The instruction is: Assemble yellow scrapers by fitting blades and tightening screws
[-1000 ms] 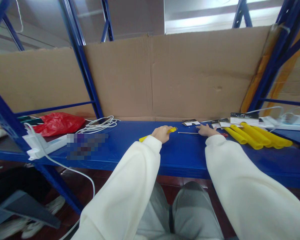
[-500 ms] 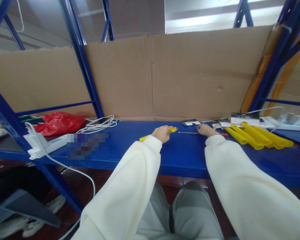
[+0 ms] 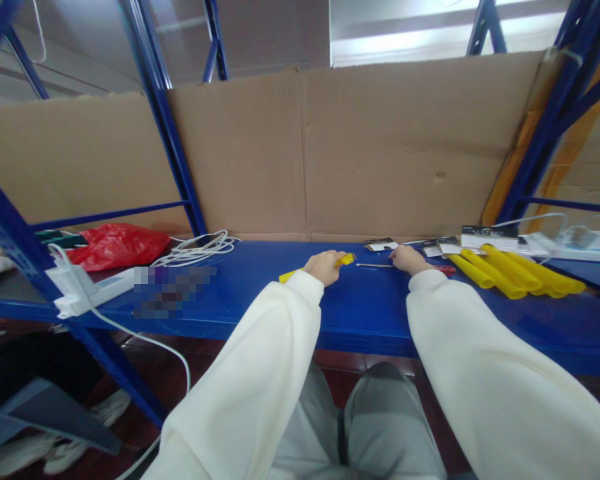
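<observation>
My left hand (image 3: 325, 267) is closed around a slim yellow tube-like piece (image 3: 347, 259). One end pokes out past the fingers to the right, with something small and greyish at its tip; the other shows behind the wrist. My right hand (image 3: 409, 259) is closed, its fingertips pinched together just above a screwdriver (image 3: 373, 265) on the blue shelf. The screwdriver's shaft points left toward the yellow piece, and its red handle lies partly under the right wrist. Whatever sits between the right fingertips is too small to make out.
Several yellow tubes (image 3: 513, 273) lie at the right, beside black-and-white packages (image 3: 490, 236). To the left are a white power strip (image 3: 100, 293), a red plastic bag (image 3: 125, 247) and coiled white cable (image 3: 207, 250). Cardboard (image 3: 380, 153) stands behind the shelf (image 3: 260, 313).
My right hand has shifted slightly left, its fingertips pinched closer together. My left hand and the yellow piece stay in place.
</observation>
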Demonstrator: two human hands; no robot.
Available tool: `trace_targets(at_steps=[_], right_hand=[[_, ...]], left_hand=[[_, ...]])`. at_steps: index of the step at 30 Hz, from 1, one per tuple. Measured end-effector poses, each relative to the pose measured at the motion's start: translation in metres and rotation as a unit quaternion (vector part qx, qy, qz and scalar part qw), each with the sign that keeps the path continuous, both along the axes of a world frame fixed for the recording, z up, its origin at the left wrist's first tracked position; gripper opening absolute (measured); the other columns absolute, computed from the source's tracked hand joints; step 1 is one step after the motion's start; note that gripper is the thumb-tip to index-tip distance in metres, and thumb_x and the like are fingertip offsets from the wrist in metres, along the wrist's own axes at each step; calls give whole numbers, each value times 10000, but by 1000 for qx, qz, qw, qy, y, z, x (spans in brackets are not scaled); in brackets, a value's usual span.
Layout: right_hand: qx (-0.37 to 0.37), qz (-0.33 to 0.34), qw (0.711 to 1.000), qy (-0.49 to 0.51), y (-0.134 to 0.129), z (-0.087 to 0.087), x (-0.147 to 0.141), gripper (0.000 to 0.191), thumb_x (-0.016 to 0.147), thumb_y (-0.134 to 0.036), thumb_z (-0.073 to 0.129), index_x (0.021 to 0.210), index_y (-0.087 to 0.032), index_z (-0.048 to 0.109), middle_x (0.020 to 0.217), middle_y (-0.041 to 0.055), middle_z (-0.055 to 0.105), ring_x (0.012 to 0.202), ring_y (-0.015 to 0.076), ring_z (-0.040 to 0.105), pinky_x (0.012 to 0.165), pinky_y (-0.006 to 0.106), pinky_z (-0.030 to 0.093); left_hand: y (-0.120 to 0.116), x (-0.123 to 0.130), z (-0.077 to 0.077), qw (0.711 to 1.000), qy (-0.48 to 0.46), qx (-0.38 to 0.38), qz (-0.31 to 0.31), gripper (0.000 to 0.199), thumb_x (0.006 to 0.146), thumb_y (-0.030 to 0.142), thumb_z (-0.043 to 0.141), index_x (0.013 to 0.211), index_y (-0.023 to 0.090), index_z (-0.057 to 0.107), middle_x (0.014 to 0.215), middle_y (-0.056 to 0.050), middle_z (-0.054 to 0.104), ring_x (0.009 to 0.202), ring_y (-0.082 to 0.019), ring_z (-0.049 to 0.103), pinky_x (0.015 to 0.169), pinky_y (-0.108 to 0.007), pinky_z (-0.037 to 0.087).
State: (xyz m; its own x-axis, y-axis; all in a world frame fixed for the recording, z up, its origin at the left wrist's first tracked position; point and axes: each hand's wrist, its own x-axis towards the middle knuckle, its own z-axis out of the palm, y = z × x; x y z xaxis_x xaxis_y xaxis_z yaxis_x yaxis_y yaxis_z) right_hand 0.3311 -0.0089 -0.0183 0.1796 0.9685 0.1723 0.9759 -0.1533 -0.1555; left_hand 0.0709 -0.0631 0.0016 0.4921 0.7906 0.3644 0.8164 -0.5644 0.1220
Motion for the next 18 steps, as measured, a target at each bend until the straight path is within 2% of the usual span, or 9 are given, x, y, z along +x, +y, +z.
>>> trace_targets(at_steps=[7, 13, 16, 18], right_hand=[[4, 25, 1000, -17, 3, 0, -1, 451, 791, -51, 519, 1180, -162, 718, 1229, 154, 684, 1161, 245, 628, 976, 297, 463], [12, 24, 999, -20, 3, 2, -5, 275, 820, -142, 573, 1008, -178, 771, 1038, 115, 748, 1025, 229, 680, 859, 259, 497], [26, 17, 999, -8, 3, 2, -7, 210, 812, -192, 628, 970, -182, 766, 965, 94, 755, 952, 219, 692, 796, 241, 501], [25, 16, 1000, -2, 3, 2, -8, 195, 813, -193, 631, 956, -169, 762, 932, 100, 755, 907, 221, 697, 765, 245, 502]], left_hand=[[0, 0, 0, 1000, 12, 9, 0, 430, 924, 166, 477, 1325, 259, 603, 1287, -59, 647, 1167, -217, 619, 971, -291, 481], [0, 0, -1, 1000, 2, 7, 2, 442, 912, 152, 493, 1328, 260, 596, 1292, -55, 645, 1177, -210, 612, 974, -291, 479], [2, -1, -1, 997, -73, 13, -16, 444, 881, 114, 530, 1296, 243, 618, 1252, -63, 665, 1163, -217, 615, 984, -302, 472], [5, 0, 1, 980, -190, 32, -46, 401, 865, 99, 559, 1232, 230, 651, 1192, -65, 688, 1141, -206, 621, 977, -286, 468]])
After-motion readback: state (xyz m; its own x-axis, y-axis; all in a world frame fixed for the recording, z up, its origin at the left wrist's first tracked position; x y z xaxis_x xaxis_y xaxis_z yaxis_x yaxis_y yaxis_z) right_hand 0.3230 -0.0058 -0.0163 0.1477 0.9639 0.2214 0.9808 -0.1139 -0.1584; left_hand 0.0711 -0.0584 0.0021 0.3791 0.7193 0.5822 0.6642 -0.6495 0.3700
